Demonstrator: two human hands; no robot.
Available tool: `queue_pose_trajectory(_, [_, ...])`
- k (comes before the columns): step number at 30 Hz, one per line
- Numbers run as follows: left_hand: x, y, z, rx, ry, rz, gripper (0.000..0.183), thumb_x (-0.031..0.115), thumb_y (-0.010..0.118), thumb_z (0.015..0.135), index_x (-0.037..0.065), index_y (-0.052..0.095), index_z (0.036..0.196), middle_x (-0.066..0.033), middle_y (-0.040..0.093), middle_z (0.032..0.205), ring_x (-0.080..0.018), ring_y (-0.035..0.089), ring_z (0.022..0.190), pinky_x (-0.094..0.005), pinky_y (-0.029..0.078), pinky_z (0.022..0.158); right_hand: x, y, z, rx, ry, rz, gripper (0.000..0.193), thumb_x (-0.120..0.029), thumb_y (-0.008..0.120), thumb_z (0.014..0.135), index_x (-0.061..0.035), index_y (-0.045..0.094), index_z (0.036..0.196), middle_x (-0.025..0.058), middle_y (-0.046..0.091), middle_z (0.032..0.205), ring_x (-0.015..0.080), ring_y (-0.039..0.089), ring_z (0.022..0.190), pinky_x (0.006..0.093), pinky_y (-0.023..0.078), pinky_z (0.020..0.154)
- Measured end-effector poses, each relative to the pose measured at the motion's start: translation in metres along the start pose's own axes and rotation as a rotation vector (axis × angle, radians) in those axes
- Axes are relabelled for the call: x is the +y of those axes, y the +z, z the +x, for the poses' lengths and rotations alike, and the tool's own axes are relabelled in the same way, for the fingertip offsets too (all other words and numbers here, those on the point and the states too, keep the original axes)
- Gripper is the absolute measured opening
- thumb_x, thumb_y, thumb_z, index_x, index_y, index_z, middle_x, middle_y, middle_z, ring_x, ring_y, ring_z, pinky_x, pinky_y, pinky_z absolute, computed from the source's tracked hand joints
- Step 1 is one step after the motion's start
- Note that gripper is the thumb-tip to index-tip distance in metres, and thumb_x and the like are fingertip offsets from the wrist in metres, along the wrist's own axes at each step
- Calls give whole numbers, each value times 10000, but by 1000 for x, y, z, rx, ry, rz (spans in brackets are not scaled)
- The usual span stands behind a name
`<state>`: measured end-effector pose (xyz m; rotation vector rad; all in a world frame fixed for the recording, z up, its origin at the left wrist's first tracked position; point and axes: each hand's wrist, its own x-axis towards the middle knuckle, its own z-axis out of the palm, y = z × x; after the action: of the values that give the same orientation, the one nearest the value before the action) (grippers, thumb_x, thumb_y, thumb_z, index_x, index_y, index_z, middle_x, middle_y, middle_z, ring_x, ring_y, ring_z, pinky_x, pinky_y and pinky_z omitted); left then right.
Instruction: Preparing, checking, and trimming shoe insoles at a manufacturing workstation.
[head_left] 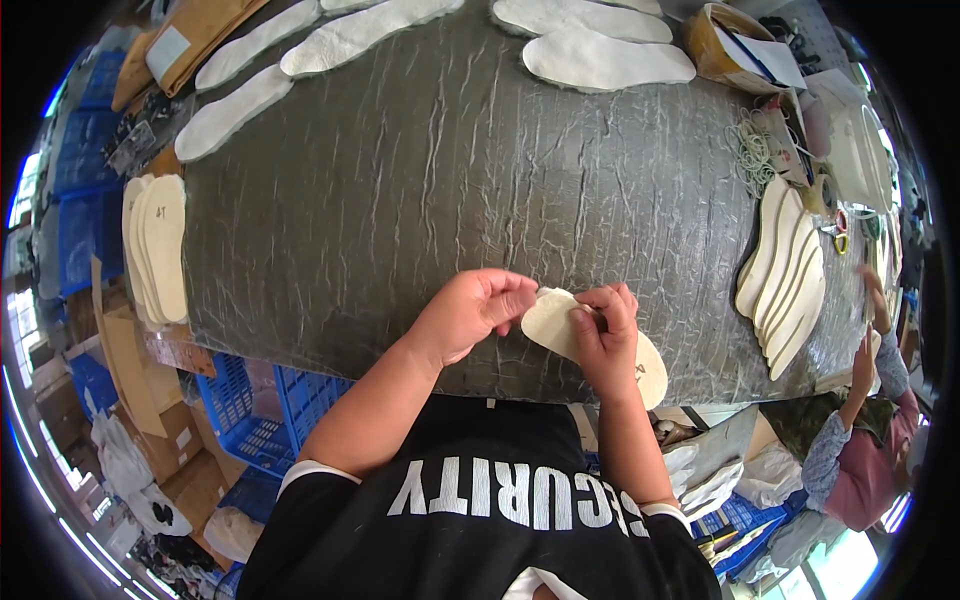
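A cream shoe insole (560,325) is tilted in front of me, above the near edge of the dark table. My right hand (608,340) grips it from above, thumb on its upper face and fingers curled at the far edge. At the insole's left end is my left hand (480,312), its thumb and fingers drawn together in a pinch. Whatever lies between those fingertips is too small to make out. A dark mark shows on the insole's right end, partly behind my right wrist.
Fanned insoles (785,280) lie on the table (400,200) at right, and a stack of insoles (158,245) at left. White insoles (608,60) line the far side. Cord (752,150) and scissors (841,235) are far right. Blue crates (245,410) stand below left; a co-worker (865,450) sits right.
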<state>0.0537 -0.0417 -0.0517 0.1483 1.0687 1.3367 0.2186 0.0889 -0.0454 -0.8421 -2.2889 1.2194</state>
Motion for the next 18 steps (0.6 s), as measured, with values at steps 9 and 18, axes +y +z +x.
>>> queue_pose_trajectory(9, [3,12,-12,6,8,243,229,80,739,825,-30,653,1007,-36,661,925,-71,597,829,-223,490,728,-3,0,-7,-24,-242,-81,182,-100,715,737,-135,611,882,-14,565,741,225,501,797,408,319,845])
queue_pose_trajectory(18, [-9,0,-22,71,286,447,150,-61,729,763,5,615,835,0,554,873,-61,514,761,-214,443,660,-8,-27,-3,-164,-107,-247,520,-316,803,651,-93,611,1080,52,631,980,265,569,958,412,357,879])
